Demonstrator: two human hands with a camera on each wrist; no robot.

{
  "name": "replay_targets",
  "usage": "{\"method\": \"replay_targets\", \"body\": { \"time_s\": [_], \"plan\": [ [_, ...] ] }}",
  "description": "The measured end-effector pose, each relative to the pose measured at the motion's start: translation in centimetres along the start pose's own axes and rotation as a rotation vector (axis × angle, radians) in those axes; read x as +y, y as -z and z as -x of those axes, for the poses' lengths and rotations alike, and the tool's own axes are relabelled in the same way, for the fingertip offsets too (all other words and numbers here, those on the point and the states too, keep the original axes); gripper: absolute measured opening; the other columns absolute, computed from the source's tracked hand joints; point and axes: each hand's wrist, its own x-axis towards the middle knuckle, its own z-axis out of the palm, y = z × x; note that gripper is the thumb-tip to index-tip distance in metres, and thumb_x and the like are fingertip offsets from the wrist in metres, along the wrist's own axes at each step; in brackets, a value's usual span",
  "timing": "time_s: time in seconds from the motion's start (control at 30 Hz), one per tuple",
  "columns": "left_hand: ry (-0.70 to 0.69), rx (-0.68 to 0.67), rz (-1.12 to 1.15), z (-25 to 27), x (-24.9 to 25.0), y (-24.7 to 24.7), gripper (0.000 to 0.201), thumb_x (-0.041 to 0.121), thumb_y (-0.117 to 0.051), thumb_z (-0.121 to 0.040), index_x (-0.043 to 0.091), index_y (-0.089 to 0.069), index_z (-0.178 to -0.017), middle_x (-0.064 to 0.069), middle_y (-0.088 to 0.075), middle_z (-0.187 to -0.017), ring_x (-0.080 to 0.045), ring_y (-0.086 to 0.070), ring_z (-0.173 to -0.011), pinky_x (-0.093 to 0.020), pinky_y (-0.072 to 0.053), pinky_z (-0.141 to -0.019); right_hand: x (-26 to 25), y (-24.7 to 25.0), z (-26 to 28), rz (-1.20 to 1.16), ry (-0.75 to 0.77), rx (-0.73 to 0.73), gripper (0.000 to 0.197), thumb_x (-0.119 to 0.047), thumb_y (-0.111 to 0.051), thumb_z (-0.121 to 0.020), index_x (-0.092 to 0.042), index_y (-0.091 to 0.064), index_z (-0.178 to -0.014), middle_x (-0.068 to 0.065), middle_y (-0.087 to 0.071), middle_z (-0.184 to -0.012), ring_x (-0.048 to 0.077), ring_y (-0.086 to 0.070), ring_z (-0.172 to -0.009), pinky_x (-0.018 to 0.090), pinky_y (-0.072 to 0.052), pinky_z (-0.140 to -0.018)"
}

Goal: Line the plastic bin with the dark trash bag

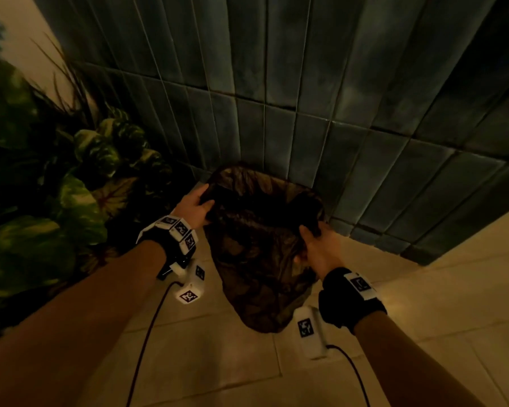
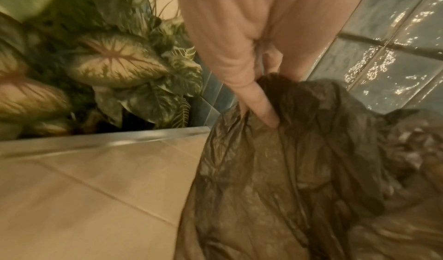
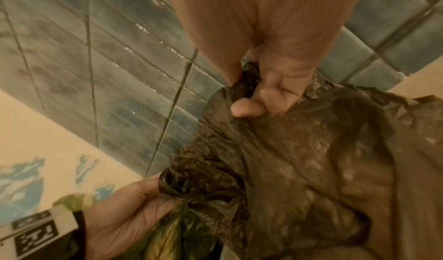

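A dark, crinkled, half see-through trash bag (image 1: 259, 259) hangs over a tapered shape on the floor by the wall. The plastic bin itself is hidden under the film; only that outline shows. My left hand (image 1: 199, 205) grips the bag's bunched rim at the far left, thumb and fingers pinching the film (image 2: 299, 169) in the left wrist view. My right hand (image 1: 315, 242) grips the near right rim, its fingers (image 3: 254, 101) curled round a fold of the bag (image 3: 311, 159). The left hand (image 3: 134, 207) also shows there, holding a wad of film. The mouth between the hands is dark.
A blue-green tiled wall (image 1: 306, 83) rises right behind the bag. Large-leaved plants (image 1: 71, 171) crowd the left side, close to my left arm. Beige floor tiles (image 1: 218, 362) lie in front and to the right. Cables trail from both wrist units.
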Motion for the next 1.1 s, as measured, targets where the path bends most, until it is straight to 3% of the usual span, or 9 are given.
{"method": "replay_targets", "body": {
  "time_s": [0.17,0.27,0.37,0.47,0.63,0.83,0.93,1.03,1.1],
  "plan": [
    [0.048,0.067,0.041,-1.3,0.8,-0.7,0.049,0.002,-0.051,-0.089,0.020,-0.045,-0.135,-0.012,-0.048,-0.139,-0.034,-0.051,-0.120,-0.050,-0.051,-0.091,-0.7,0.7,-1.0,-0.002,0.028,0.022,0.020,-0.028,-0.051,-0.093,-0.013,-0.057,-0.105,0.013,-0.070,-0.078,0.023,-0.062,-0.041,0.045,-0.058,-0.058],
    [0.043,0.149,0.047,-1.8,1.0,-0.7,0.050,-0.002,-0.054,-0.082,0.019,-0.054,-0.127,-0.014,-0.057,-0.131,-0.033,-0.056,-0.114,-0.053,-0.052,-0.090,-1.0,0.8,-1.3,0.022,0.040,0.041,0.017,-0.020,-0.049,-0.092,-0.010,-0.058,-0.103,0.014,-0.069,-0.073,0.027,-0.063,-0.044,0.038,-0.055,-0.051],
    [0.003,0.171,0.047,-2.1,2.1,-0.9,0.049,-0.005,-0.054,-0.083,0.015,-0.054,-0.127,-0.014,-0.058,-0.128,-0.031,-0.056,-0.115,-0.052,-0.051,-0.093,-1.7,0.8,-1.9,0.037,0.089,0.059,0.018,-0.018,-0.048,-0.091,-0.010,-0.057,-0.105,0.017,-0.070,-0.077,0.038,-0.067,-0.059,0.049,-0.059,-0.061],
    [-0.007,0.157,0.053,-3.0,3.0,-1.3,0.052,-0.005,-0.056,-0.083,0.014,-0.050,-0.131,-0.016,-0.056,-0.131,-0.033,-0.054,-0.118,-0.053,-0.047,-0.098,-2.8,1.1,-3.0,-0.001,0.112,0.070,0.028,-0.014,-0.048,-0.093,-0.010,-0.053,-0.120,0.013,-0.070,-0.076,0.032,-0.064,-0.048,0.034,-0.056,-0.051],
    [0.054,0.138,0.014,-4.3,2.1,-2.8,0.051,0.001,-0.055,-0.087,0.018,-0.046,-0.134,-0.015,-0.051,-0.137,-0.034,-0.052,-0.121,-0.051,-0.047,-0.099,-2.9,1.8,-5.3,-0.003,0.077,0.039,0.040,-0.016,-0.049,-0.095,-0.009,-0.047,-0.134,0.014,-0.065,-0.120,0.009,-0.059,-0.034,0.017,-0.047,-0.039],
    [0.062,0.123,-0.003,-5.2,2.1,-3.9,0.050,0.009,-0.051,-0.091,0.020,-0.040,-0.138,-0.013,-0.047,-0.141,-0.033,-0.050,-0.124,-0.049,-0.044,-0.103,-2.3,1.8,-6.1,-0.090,0.004,0.013,0.043,-0.019,-0.047,-0.096,-0.012,-0.042,-0.138,0.009,-0.057,-0.131,0.016,-0.062,-0.038,0.024,-0.053,-0.045],
    [0.099,0.128,0.040,-5.5,2.0,-3.5,0.058,0.018,-0.060,-0.086,0.023,-0.038,-0.139,-0.010,-0.045,-0.143,-0.032,-0.048,-0.125,-0.050,-0.045,-0.102,-3.0,1.8,-5.3,-0.140,-0.084,-0.008,0.051,-0.025,-0.049,-0.095,-0.015,-0.034,-0.143,0.013,-0.053,-0.136,0.025,-0.069,-0.057,0.034,-0.058,-0.061],
    [0.006,0.127,-0.078,-3.9,2.1,-3.4,0.061,0.026,-0.064,-0.083,0.021,-0.038,-0.138,-0.007,-0.044,-0.141,-0.027,-0.048,-0.124,-0.047,-0.045,-0.102,-3.5,3.2,-4.5,0.061,-0.083,0.164,0.051,-0.033,-0.051,-0.093,-0.008,-0.037,-0.135,0.020,-0.054,-0.133,0.038,-0.059,-0.111,0.041,-0.047,-0.093],
    [-0.157,0.152,-0.248,-1.1,2.4,-3.0,0.043,0.016,-0.060,-0.086,0.013,-0.050,-0.128,-0.006,-0.049,-0.128,-0.017,-0.053,-0.111,-0.035,-0.045,-0.099,-4.2,4.0,-3.3,0.132,-0.005,0.242,0.035,-0.029,-0.052,-0.091,-0.008,-0.048,-0.119,0.021,-0.060,-0.122,0.038,-0.056,-0.113,0.039,-0.044,-0.091]
  ]
}}
